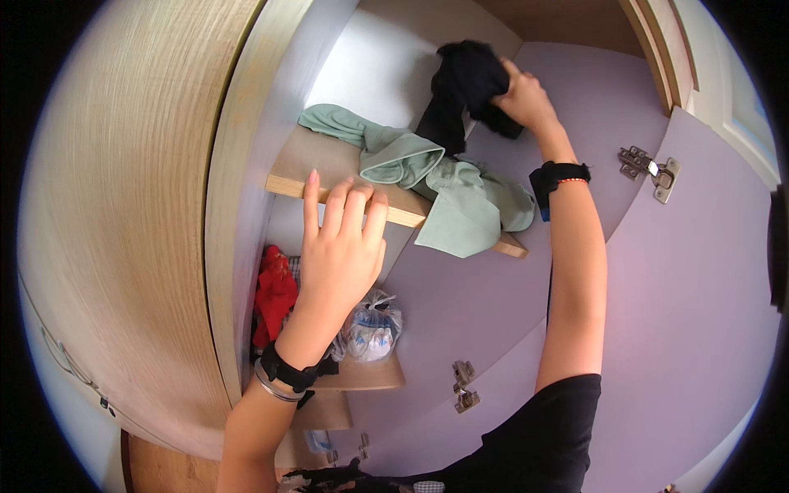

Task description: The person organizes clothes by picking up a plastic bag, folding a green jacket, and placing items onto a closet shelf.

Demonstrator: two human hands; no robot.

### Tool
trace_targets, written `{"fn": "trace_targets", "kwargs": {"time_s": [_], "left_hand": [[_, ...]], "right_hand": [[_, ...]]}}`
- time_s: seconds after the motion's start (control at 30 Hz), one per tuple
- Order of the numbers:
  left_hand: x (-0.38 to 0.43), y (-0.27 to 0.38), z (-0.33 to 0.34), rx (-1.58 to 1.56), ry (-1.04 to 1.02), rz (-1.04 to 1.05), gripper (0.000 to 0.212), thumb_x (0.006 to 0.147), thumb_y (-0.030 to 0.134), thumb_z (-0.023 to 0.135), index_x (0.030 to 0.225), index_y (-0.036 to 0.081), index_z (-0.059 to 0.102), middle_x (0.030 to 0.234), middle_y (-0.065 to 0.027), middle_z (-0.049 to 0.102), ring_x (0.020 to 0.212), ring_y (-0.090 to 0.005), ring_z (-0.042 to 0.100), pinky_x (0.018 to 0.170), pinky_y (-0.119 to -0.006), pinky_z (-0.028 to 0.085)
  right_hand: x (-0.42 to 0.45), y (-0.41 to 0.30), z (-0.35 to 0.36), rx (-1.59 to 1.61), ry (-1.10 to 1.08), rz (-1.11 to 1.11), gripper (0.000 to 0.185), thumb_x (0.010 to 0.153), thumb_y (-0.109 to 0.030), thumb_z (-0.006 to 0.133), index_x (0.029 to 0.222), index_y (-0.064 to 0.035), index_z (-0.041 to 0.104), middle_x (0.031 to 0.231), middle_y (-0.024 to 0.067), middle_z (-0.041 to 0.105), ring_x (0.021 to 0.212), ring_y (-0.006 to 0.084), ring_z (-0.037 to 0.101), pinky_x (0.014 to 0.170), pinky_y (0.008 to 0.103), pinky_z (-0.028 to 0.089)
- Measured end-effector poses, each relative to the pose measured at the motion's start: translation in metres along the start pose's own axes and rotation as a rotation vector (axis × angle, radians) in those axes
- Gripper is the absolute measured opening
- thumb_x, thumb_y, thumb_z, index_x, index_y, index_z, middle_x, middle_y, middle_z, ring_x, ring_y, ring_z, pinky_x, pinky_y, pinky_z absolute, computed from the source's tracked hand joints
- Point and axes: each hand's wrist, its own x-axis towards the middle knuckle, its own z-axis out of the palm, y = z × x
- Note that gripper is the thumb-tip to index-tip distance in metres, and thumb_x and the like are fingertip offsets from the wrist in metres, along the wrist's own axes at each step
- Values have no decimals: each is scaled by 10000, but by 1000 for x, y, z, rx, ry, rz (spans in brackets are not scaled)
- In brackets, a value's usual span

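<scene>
My right hand [524, 101] grips a bunched black cloth garment [471, 77] above the upper shelf, at the back of an open wardrobe. Part of the black cloth hangs down behind a light green garment [394, 154], which lies rumpled along the shelf and droops over its front edge. My left hand [345, 240] is spread, fingers up, with its fingertips at the wooden edge of the shelf [286, 185]; it holds nothing. Whether the fingertips press on the shelf is hard to tell.
Below, a red cloth [274, 296] and a knotted clear plastic bag [373, 326] with white and blue contents sit on a lower shelf [370, 373]. The open door [690, 277] stands at the right on metal hinges [650, 172]. A wood-grain panel [135, 215] fills the left.
</scene>
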Motion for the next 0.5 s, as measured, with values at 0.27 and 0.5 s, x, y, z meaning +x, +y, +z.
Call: {"fn": "trace_targets", "kwargs": {"time_s": [0.27,0.5], "left_hand": [[-1,1,1,-9,17,-1,333,699,103,568,1025,46,528,1017,-80,507,1053,-257,459,1045,-530,237],[-1,-1,1,-12,61,27,316,683,106,590,989,64,526,972,-62,499,984,-237,470,1036,-499,258]], "right_hand": [[-25,-26,-82,-131,545,53,648,645,-48,696,1243,-115,454,995,242,527,885,400,557,779,417,474],[-111,-51,-124,223,860,120,567,685,-4,637,1224,-84,482,1016,234,570,968,415,531,852,419,436]]}}
